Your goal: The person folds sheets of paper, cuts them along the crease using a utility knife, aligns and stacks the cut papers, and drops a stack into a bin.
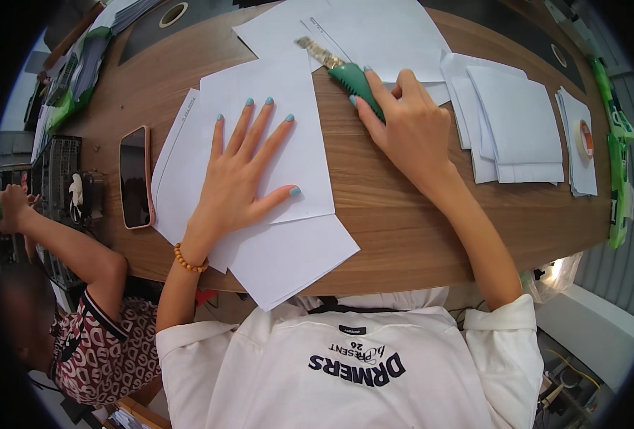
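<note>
My left hand (237,174) lies flat with fingers spread on white paper sheets (295,161). Some of the sheets overlap at angles, and one (295,257) hangs past the table's near edge. In my right hand (410,123) is a green-handled utility knife (355,83), held over the table between two groups of paper. Its blade (317,51), mottled and discoloured, points up and left over more printed sheets (381,37). Between thumb and forefinger the handle is gripped near its back end.
A smartphone (135,177) lies left of the papers. To the right are folded paper stacks (515,118) and a tape roll (584,139) on narrow paper. Green packages (617,187) line the right edge. Another person's arm (75,241) is at left, beside a black basket (54,161).
</note>
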`<state>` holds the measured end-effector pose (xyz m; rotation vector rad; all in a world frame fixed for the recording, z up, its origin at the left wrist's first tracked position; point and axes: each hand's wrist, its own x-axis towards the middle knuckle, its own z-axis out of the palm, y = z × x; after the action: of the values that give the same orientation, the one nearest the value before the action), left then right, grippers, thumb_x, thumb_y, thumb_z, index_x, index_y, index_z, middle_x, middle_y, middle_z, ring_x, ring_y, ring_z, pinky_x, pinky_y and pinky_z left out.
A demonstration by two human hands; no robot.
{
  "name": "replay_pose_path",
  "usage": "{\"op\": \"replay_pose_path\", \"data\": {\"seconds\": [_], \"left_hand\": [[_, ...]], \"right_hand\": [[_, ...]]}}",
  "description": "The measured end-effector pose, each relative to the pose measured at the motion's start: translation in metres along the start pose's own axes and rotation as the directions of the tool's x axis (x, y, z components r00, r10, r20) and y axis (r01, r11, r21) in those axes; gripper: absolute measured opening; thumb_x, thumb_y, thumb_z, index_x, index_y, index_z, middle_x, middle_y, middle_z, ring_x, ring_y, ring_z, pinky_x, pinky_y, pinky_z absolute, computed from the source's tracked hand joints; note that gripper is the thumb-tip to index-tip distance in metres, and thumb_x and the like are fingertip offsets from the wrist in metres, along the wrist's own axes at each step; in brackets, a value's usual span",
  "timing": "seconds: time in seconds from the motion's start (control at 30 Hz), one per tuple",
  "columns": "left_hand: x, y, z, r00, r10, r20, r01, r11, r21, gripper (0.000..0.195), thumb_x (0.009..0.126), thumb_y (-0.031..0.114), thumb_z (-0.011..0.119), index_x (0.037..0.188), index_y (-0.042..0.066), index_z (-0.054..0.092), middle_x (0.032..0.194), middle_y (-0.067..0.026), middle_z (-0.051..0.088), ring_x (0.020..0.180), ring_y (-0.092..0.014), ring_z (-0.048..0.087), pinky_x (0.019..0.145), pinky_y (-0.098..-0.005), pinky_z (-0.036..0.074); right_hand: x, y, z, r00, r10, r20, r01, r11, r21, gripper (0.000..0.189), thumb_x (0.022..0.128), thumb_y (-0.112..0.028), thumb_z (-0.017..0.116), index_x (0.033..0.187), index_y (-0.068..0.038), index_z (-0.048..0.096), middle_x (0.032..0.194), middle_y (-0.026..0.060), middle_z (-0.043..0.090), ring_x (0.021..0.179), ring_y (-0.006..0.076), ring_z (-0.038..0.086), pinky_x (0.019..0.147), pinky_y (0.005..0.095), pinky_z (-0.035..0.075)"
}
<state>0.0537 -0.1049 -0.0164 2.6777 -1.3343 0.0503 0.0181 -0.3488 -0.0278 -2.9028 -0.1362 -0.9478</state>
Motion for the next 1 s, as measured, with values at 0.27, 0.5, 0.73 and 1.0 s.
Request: {"op": "replay_pose_path", "data": {"seconds": [0.27,0.5,0.73,1.0], "left_hand": [[0.009,-0.011,0.006,1.000,0.001,0.018,0.000,1.000,-0.019,0.071,0.079,0.049,0.052,0.140,0.020,0.030,0.147,-0.0109,0.021,0.136,-0.032,0.016,0.108,-0.0540,0.006],[0.113,-0.002,-0.043,0.996,0.034,0.077,-0.038,0.997,0.061,0.049,0.085,0.034,0.056,0.126,0.009,0.049,0.140,-0.0141,0.035,0.130,-0.034,0.029,0.106,-0.0479,0.022],[0.218,0.178,0.040,0.775,0.567,-0.279,-0.601,0.798,-0.046,0.067,0.080,0.043,0.059,0.123,-0.006,0.045,0.131,-0.0223,0.042,0.122,-0.032,0.041,0.099,-0.0399,0.037],[0.212,0.189,0.012,0.825,0.546,-0.148,-0.478,0.812,0.333,0.026,0.079,0.009,0.052,0.100,-0.006,0.048,0.076,-0.0134,0.061,0.062,-0.023,0.063,0.045,-0.0278,0.048]], "right_hand": [[0.003,0.032,-0.077,0.952,0.238,-0.192,-0.167,0.931,0.325,0.029,0.074,-0.017,0.070,0.102,-0.010,0.068,0.066,0.0049,0.044,0.056,0.0139,0.045,0.047,0.0275,0.037],[-0.075,0.116,-0.175,0.725,0.596,-0.344,-0.536,0.803,0.261,0.029,0.080,-0.010,0.066,0.109,-0.014,0.066,0.071,-0.0049,0.046,0.057,0.0034,0.036,0.047,0.0192,0.028],[-0.119,0.116,-0.186,0.595,0.730,-0.337,-0.651,0.683,0.330,0.028,0.081,-0.012,0.065,0.110,-0.014,0.065,0.069,-0.0059,0.041,0.057,0.0028,0.033,0.045,0.0188,0.024],[-0.127,0.118,-0.184,0.644,0.679,-0.351,-0.624,0.732,0.273,0.030,0.080,-0.008,0.064,0.110,-0.012,0.065,0.069,-0.0054,0.038,0.058,0.0034,0.033,0.046,0.0194,0.023]]}}
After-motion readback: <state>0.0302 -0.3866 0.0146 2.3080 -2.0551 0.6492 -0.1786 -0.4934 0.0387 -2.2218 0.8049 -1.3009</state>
